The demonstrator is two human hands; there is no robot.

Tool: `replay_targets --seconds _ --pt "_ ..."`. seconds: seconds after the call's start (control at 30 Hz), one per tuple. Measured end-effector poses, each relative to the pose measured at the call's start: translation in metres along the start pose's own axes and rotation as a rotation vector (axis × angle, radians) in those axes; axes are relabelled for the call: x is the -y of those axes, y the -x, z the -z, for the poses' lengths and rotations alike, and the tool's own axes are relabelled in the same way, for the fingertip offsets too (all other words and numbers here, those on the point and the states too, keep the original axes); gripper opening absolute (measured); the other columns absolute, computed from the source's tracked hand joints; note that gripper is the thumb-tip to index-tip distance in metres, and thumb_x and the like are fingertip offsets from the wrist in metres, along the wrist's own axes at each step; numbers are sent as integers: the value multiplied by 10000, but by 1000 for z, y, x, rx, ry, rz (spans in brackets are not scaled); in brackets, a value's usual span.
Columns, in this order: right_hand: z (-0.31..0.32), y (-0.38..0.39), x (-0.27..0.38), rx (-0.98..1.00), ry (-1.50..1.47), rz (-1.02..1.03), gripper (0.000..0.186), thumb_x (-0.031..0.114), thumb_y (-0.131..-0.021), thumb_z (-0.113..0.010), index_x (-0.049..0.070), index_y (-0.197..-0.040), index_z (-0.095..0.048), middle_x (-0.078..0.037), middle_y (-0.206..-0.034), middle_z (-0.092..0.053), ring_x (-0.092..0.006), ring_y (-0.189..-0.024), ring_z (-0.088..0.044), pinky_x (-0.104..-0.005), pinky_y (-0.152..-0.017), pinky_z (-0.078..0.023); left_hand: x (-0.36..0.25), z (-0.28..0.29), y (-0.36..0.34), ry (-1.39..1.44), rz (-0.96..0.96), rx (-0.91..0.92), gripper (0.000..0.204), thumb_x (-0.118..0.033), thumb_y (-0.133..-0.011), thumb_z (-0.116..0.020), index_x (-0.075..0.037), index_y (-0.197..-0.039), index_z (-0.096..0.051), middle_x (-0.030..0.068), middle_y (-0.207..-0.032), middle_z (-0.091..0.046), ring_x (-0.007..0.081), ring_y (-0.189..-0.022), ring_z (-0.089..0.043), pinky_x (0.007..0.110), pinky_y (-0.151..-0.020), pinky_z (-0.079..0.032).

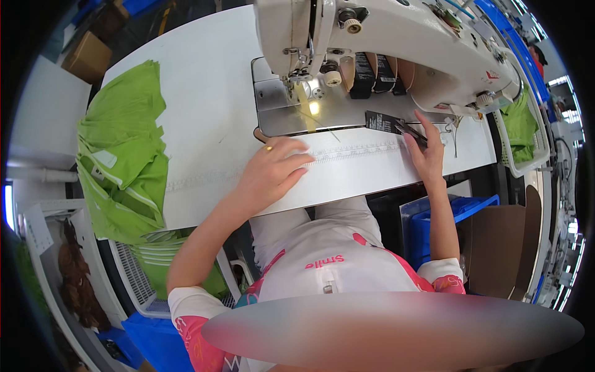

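My right hand (429,155) closes around a small dark pair of thread snips (411,132), whose tips lie over a black printed label (381,121) on the machine's metal bed. My left hand (273,170), with a ring on one finger, rests over the white table in front of the bed. Its fingers are loosely bent and apart, with nothing visible in them. Between the hands runs a printed ruler strip (359,150). A narrow yellowish strip (304,102) sits under the presser foot of the sewing machine (396,34), and a thin thread trails from it.
Green garments (124,142) are heaped on the table's left end, hanging over its edge. Stacks of black labels (362,74) stand in holders under the machine arm. White baskets of green fabric stand at the right (527,155) and lower left (145,291). A cardboard box (496,242) is at right.
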State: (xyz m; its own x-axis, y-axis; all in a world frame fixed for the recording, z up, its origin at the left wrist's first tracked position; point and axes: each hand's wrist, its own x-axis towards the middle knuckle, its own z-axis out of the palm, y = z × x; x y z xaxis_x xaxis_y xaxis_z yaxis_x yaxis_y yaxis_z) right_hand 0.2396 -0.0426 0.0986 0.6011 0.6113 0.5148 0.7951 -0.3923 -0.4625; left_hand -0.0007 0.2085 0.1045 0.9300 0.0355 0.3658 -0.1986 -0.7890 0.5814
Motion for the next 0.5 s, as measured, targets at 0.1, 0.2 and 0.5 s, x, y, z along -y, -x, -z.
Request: replay_targets --seconds 0.1,0.2,0.5 --pt "8 13 -32 17 6 -83 299 14 -788 -625 21 -1085 -592 -136 -1032 -613 -280 -897 -602 -321 -779 -469 2 -19 -36 -206 -109 16 458 -232 -784 -656 -100 -1206 -534 83 -1263 -501 257 -1158 -465 458 -962 -347" --pt "20 16 -47 -37 49 -117 232 -14 -783 -620 15 -1013 -616 -128 -986 -620 -257 -835 -620 -300 -741 -481 13 -25 -29 -400 30 144 596 -320 -782 -646 -125 -1306 -438 68 -1350 -440 239 -1230 -411 543 -995 -278" --pt "15 -6 -43 -39 286 132 287 34 -738 -657 44 -1021 -615 -106 -1080 -597 -281 -1008 -539 -374 -859 -425 37 18 15 -607 416 65 578 -369 -825 -594 -121 -1322 -438 13 -1366 -440 239 -1258 -394 568 -1005 -250"
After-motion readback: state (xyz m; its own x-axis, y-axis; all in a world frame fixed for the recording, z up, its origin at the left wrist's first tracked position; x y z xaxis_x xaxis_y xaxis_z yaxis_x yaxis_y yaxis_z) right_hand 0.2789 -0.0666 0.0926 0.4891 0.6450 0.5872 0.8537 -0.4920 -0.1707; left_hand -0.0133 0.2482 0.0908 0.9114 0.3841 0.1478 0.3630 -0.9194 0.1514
